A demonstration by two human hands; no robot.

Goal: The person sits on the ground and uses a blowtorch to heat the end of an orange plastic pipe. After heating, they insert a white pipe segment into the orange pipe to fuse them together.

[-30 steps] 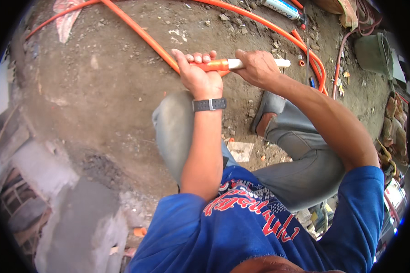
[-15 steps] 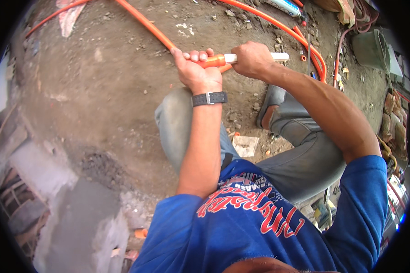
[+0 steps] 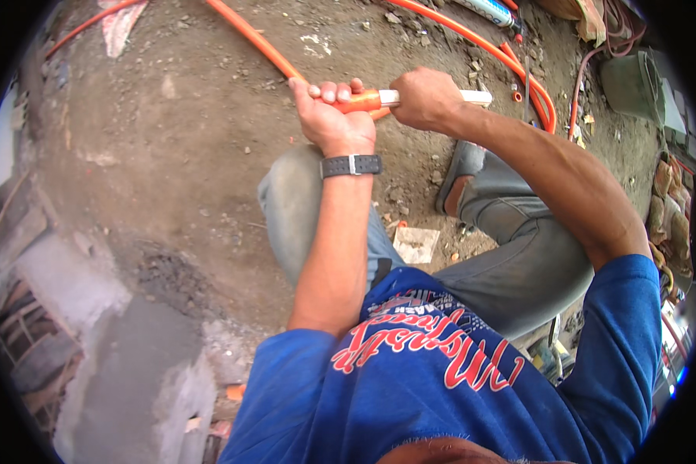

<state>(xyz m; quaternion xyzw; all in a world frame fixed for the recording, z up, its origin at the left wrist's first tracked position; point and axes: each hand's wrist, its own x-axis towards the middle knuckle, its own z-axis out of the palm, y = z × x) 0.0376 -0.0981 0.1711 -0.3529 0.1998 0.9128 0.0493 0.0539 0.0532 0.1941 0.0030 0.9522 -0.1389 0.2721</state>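
Note:
My left hand (image 3: 336, 120), palm up and with a black watch on its wrist, is wrapped round the end of an orange pipe (image 3: 367, 100). My right hand (image 3: 429, 98) is closed in a fist round a pale, straight bar (image 3: 478, 97). One end of the bar meets the mouth of the pipe, between my two hands; how far it goes inside cannot be made out. The bar's other end sticks out past my right fist. From my left hand the orange pipe runs away toward the far edge.
A bent orange pipe (image 3: 472, 35) curves over the dirt at the far right, near a blue-and-white canister (image 3: 483, 11). A greenish bucket (image 3: 632, 85) stands farther right. Between my knees lies a pale square piece (image 3: 416, 244). Grey concrete (image 3: 139, 371) lies at near left.
Both hands keep their grip on the pipe and the bar, almost in place. The view has shifted slightly, and my left forearm appears a little farther left.

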